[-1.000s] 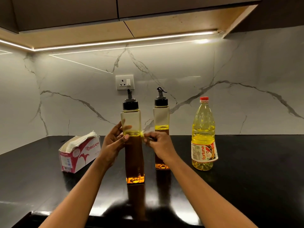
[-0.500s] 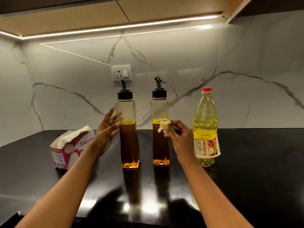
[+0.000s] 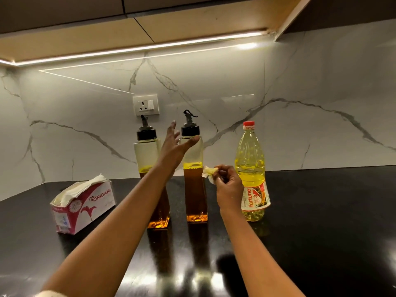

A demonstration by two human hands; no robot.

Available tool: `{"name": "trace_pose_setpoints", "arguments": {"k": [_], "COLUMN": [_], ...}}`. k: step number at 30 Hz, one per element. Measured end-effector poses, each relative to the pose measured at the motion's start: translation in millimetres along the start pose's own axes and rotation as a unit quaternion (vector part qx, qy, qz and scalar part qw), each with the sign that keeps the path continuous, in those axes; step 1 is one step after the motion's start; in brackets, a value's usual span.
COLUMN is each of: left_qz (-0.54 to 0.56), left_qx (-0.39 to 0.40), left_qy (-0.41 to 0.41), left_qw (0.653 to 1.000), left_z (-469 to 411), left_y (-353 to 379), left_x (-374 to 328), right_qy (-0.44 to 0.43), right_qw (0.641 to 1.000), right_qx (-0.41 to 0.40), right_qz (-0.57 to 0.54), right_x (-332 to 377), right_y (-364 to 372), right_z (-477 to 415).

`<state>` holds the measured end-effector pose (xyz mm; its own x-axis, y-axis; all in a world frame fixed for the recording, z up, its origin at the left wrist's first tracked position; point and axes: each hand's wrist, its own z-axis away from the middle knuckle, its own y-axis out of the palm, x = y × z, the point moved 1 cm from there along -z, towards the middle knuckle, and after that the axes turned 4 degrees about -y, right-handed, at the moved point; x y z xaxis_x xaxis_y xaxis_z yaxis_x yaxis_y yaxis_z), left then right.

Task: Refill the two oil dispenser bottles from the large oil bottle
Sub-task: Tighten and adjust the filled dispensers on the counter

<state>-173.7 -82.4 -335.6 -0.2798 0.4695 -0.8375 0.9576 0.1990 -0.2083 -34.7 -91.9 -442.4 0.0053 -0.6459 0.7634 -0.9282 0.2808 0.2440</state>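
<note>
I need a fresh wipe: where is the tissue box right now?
In the head view the tissue box lies on the black counter at the far left, to the left of the left dispenser bottle.

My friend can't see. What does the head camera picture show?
A person's open left hand reaches up between two tall clear oil dispenser bottles with black spout caps, while the right hand pinches a crumpled white tissue. A large yellow oil bottle stands right of them, a pink-and-white tissue box left, on a black counter.

Bare forearms (image 3: 120,221), cream sleeve edge (image 3: 51,294) on left.
</note>
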Motion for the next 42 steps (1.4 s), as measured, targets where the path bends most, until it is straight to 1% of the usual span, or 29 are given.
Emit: {"name": "trace_pose_setpoints", "arguments": {"k": [2, 3, 9, 15, 17, 19, 21, 23, 25, 27, 28, 29, 30, 31, 33, 34, 35, 36, 38, 40, 42], "left_qz": [0.029, 0.029, -0.006, 0.002, -0.003, -0.005, -0.002, 0.003, 0.009, 0.003, 0.002, 0.004, 0.007, 0.01, 0.011, 0.008, 0.005, 0.003, 0.004, 0.002, 0.0], "left_qx": [0.007, 0.008, -0.005, 0.019, 0.012, 0.009, 0.017, 0.03, 0.039, 0.044, 0.043, 0.043, 0.045, 0.049, 0.058, 0.06, 0.059, 0.056, 0.052, 0.055, 0.059], "left_qy": [-0.037, -0.038, 0.031, 0.033, 0.036, 0.032, 0.014, -0.009, -0.02, -0.022, -0.024, -0.028, -0.031, -0.032, -0.031, -0.027, -0.024, -0.022, -0.022, -0.019, -0.016], "left_qw": [0.999, 0.999, 1.0, 0.999, 0.999, 0.999, 1.0, 1.0, 0.999, 0.999, 0.999, 0.999, 0.998, 0.998, 0.998, 0.998, 0.998, 0.998, 0.998, 0.998, 0.998], "left_z": [-7, -7, 7, 28, 35, 40, 44, 46, 46, 45, 44, 44, 43, 43, 43, 43, 43, 43, 43, 44, 44], "left_y": [0, 0, -8, -14, -15, -16, -18, -20, -22, -23, -23, -23, -23, -23, -20, -19, -18, -18, -19, -21, -22], "left_x": [7, 10, 8, -1, -5, -8, -12, -16, -20, -21, -21, -20, -20, -20, -21, -21, -22, -22, -21, -19, -18], "right_qy": [0.007, 0.009, 0.009, -0.019, 0.003, 0.054, 0.098, 0.114, 0.085, 0.038, 0.029, 0.039, 0.066, 0.113, 0.244, 0.29, 0.308, 0.303, 0.253, 0.177, 0.097], "right_qw": [1.0, 1.0, 0.997, 0.991, 0.987, 0.983, 0.983, 0.984, 0.984, 0.98, 0.976, 0.969, 0.959, 0.943, 0.898, 0.882, 0.875, 0.881, 0.918, 0.949, 0.966], "right_qx": [-0.002, -0.002, 0.006, 0.047, 0.071, 0.097, 0.112, 0.127, 0.154, 0.185, 0.199, 0.217, 0.237, 0.265, 0.308, 0.315, 0.315, 0.31, 0.278, 0.241, 0.223], "right_qz": [0.002, 0.008, 0.071, 0.122, 0.146, 0.148, 0.105, 0.043, 0.026, 0.061, 0.086, 0.114, 0.138, 0.167, 0.197, 0.199, 0.198, 0.189, 0.129, 0.094, 0.09], "right_x": [-2, -4, -5, 15, 23, 37, 60, 86, 109, 119, 116, 104, 87, 67, 32, 23, 24, 31, 65, 100, 123], "right_y": [-1, 0, -1, -4, -5, -4, 0, 6, 9, 3, -3, -9, -15, -20, -27, -28, -27, -24, -14, -2, 8], "right_z": [-2, -2, 1, 21, 29, 30, 27, 20, 14, 16, 21, 29, 40, 51, 68, 70, 66, 57, 35, 10, -6]}}
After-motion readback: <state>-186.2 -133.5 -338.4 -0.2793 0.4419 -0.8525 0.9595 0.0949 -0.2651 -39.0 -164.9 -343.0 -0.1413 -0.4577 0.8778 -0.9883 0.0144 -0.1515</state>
